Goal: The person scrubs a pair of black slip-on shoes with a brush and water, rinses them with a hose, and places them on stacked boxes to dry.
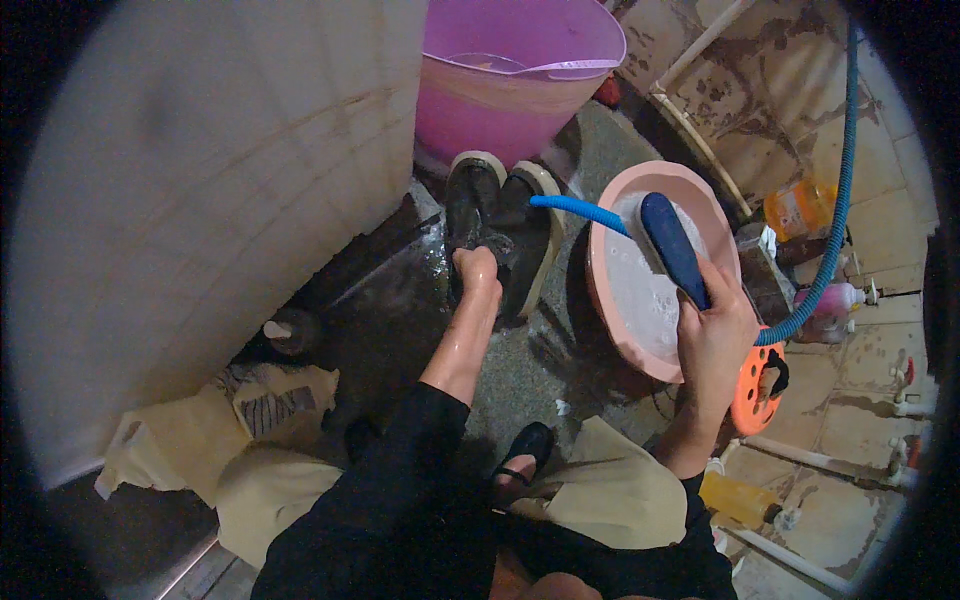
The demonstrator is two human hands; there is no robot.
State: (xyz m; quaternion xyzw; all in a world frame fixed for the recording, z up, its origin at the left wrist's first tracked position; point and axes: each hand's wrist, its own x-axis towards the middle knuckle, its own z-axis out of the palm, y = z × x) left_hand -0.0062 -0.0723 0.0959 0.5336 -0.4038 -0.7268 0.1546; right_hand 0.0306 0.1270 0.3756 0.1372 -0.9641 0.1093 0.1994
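Observation:
Two dark shoes with pale soles, a left one (474,196) and a right one (534,247), lie side by side on the wet floor. Over the left shoe's near part is my left hand (478,270), wet, its fingers partly hidden; whether it grips the shoe cannot be told. My right hand (716,315) is closed around a dark blue brush or similar long tool (673,244), held above a pink basin (602,300) of sudsy water (637,292). A blue corrugated hose (574,206) passes by my right hand and across the basin, its end over the right shoe.
A purple tub (495,105) stands behind the shoes, a large pale panel (247,187) at left. Along the tiled wall at right are an orange bottle (795,212), a pink bottle (829,300), an orange perforated disc (746,397), a yellow bottle (742,499) and pipes (817,456).

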